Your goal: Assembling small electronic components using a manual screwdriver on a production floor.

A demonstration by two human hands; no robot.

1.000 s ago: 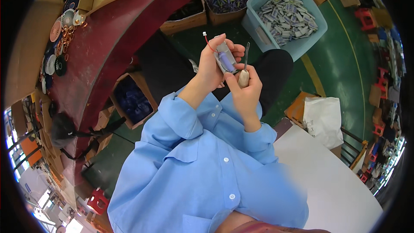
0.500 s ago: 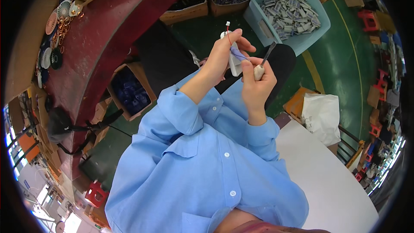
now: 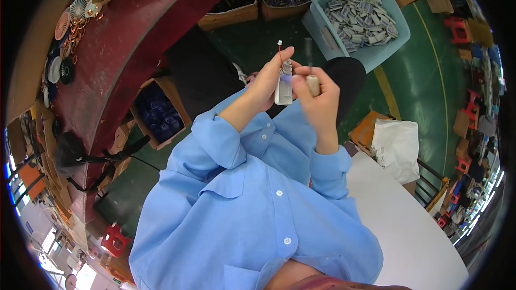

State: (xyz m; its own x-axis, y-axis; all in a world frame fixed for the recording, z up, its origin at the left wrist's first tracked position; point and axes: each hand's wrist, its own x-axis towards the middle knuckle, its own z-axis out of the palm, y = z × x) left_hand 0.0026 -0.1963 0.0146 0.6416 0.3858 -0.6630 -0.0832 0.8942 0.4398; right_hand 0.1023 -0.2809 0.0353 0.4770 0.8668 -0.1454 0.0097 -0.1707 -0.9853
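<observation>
My left hand (image 3: 263,85) is closed around a small white plastic case (image 3: 285,98), held upright over my lap. From its upper end rises a thin red wire tipped with a small white plug (image 3: 280,43). My right hand (image 3: 322,103), partly smeared by motion, grips the pale handle of a tool (image 3: 313,86) whose thin dark shaft points up and away. At the case's right edge, the thumb side of that hand meets a blurred purple piece (image 3: 287,79). How the purple piece is fastened cannot be made out.
Beyond my knees stands a light blue bin (image 3: 320,19) of white-and-purple pieces. Beside it is a cardboard box (image 3: 279,12) of small cylindrical parts. A carton (image 3: 183,110) of dark blue parts lies left. A red curved table edge (image 3: 145,27) and white surface (image 3: 408,225) flank me.
The case has turned more upright, its open face now showing. My right hand has drawn in beside it, and the tool's shaft swung from slanting right to nearly vertical. The purple piece is less visible.
</observation>
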